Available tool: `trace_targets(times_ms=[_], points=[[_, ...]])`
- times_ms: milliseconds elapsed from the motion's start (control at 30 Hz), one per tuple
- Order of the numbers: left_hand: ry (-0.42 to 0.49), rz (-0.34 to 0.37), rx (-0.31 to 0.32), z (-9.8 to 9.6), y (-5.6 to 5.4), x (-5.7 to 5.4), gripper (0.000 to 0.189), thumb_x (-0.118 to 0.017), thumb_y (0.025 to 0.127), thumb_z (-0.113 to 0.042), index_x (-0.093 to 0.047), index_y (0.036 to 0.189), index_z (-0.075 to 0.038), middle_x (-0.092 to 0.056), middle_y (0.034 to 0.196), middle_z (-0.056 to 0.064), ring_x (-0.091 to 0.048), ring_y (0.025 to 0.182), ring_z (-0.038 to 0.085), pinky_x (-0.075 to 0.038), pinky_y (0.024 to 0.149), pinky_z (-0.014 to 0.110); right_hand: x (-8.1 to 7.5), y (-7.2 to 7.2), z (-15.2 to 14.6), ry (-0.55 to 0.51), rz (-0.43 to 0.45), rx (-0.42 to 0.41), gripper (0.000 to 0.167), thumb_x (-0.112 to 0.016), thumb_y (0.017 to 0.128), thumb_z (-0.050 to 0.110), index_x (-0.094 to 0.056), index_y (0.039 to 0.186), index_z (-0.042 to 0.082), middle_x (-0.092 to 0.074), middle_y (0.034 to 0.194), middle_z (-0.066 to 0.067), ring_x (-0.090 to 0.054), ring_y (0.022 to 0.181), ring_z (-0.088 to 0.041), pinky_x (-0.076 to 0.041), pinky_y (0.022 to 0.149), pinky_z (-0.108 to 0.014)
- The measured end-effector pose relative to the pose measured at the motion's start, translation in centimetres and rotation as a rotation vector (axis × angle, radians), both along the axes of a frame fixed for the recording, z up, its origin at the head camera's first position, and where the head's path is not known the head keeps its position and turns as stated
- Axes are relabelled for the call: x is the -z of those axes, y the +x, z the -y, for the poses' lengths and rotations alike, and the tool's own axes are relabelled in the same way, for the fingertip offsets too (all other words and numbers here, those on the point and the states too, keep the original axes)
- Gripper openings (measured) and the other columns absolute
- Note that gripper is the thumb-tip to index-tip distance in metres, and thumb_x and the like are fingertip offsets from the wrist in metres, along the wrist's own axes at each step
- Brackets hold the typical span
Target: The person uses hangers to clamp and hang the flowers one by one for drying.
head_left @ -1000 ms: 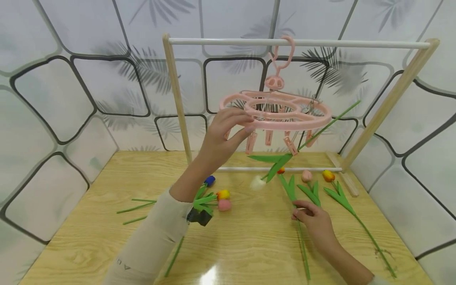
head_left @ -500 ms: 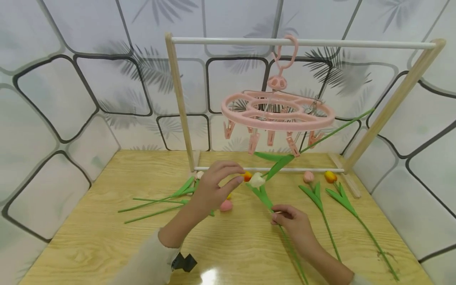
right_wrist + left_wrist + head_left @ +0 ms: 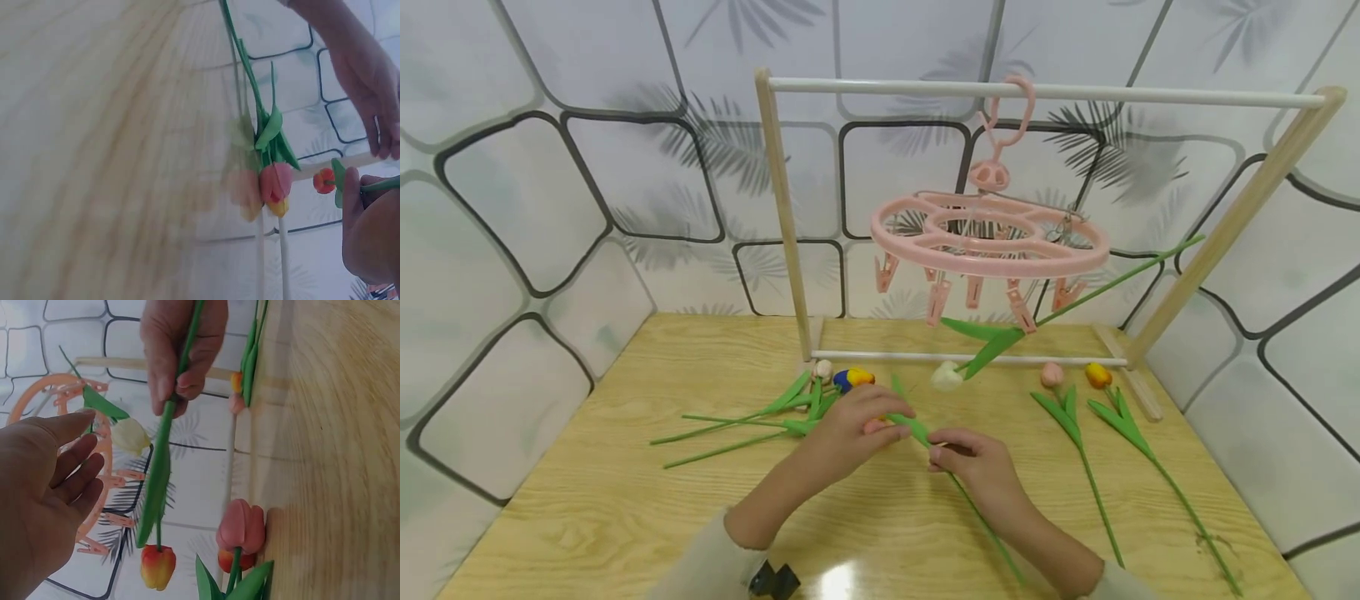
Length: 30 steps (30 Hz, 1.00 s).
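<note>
My right hand [image 3: 981,471] pinches the green stem of an artificial tulip [image 3: 157,567] with a red-yellow head, just below its leaves. In the left wrist view that head points away from the pinching fingers. My left hand [image 3: 850,429] hovers beside the flower's leaf end, fingers loosely extended and holding nothing; in the head view it hides the red-yellow head. Above, a pink round clip hanger [image 3: 1000,265] hangs with several pink clothespins. One clothespin [image 3: 1021,312] holds a white tulip [image 3: 947,377], head down and stem slanting up to the right.
A white rail [image 3: 887,87] on wooden posts carries the hanger. On the wooden table [image 3: 587,517], several tulips lie at left, among them a blue one [image 3: 844,381]. At right lie a pink tulip [image 3: 1052,374] and a yellow tulip [image 3: 1098,375].
My left hand has come down from the hanger's rim toward the table. My right hand has carried the red-yellow tulip leftward, off its place among the right-hand flowers, to beside the left hand.
</note>
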State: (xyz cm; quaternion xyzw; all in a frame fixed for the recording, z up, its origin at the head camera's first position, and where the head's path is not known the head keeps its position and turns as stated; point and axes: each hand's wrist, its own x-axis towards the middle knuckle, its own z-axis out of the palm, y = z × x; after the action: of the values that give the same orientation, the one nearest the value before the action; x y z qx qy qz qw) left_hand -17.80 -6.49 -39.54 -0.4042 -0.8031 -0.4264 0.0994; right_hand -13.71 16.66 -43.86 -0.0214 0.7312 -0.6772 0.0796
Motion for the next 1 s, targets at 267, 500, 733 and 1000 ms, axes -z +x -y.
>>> trace_targets(times_ms=[267, 500, 733, 1000], points=[[-0.077, -0.105, 0.044, 0.5, -0.5, 0.8, 0.021, -0.079, 0.087, -0.009, -0.074, 0.108, -0.009, -0.068, 0.114, 0.002, -0.062, 0.112, 0.019, -0.055, 0.093, 0.029, -1.5, 0.0, 0.9, 0.021, -0.001, -0.120, 0.035, -0.071, 0.094, 0.023, -0.069, 0.122, 0.001, -0.066, 0.121, -0.024, -0.070, 0.104, -0.031, -0.056, 0.097, -0.035], [-0.113, -0.170, 0.073, 0.6, -1.2, 1.3, 0.024, -0.082, 0.085, -0.013, -0.074, 0.108, -0.013, -0.068, 0.111, -0.002, -0.059, 0.106, 0.015, -0.053, 0.090, 0.026, -2.9, -0.5, 1.3, 0.040, -0.016, -0.191, 0.036, -0.071, 0.093, 0.020, -0.069, 0.123, 0.000, -0.071, 0.116, -0.015, -0.070, 0.105, -0.026, -0.055, 0.098, -0.041], [-0.126, -0.109, 0.061, 0.8, -1.4, 1.4, 0.024, -0.080, 0.087, -0.014, -0.074, 0.109, -0.013, -0.070, 0.106, -0.003, -0.059, 0.102, 0.013, -0.052, 0.087, 0.027, -4.0, -1.2, 1.1, 0.101, -0.059, -0.221, 0.030, -0.073, 0.093, 0.021, -0.072, 0.118, 0.003, -0.074, 0.112, -0.014, -0.073, 0.101, -0.023, -0.057, 0.095, -0.041], [-0.051, -0.169, 0.078, 1.0, -1.8, 1.2, 0.020, -0.079, 0.087, -0.010, -0.074, 0.106, -0.012, -0.073, 0.103, -0.003, -0.062, 0.102, 0.015, -0.053, 0.087, 0.028, -5.3, -1.9, 0.7, 0.033, 0.017, -0.273, 0.034, -0.072, 0.094, 0.022, -0.070, 0.119, -0.002, -0.073, 0.114, -0.009, -0.070, 0.107, -0.027, -0.055, 0.099, -0.042]])
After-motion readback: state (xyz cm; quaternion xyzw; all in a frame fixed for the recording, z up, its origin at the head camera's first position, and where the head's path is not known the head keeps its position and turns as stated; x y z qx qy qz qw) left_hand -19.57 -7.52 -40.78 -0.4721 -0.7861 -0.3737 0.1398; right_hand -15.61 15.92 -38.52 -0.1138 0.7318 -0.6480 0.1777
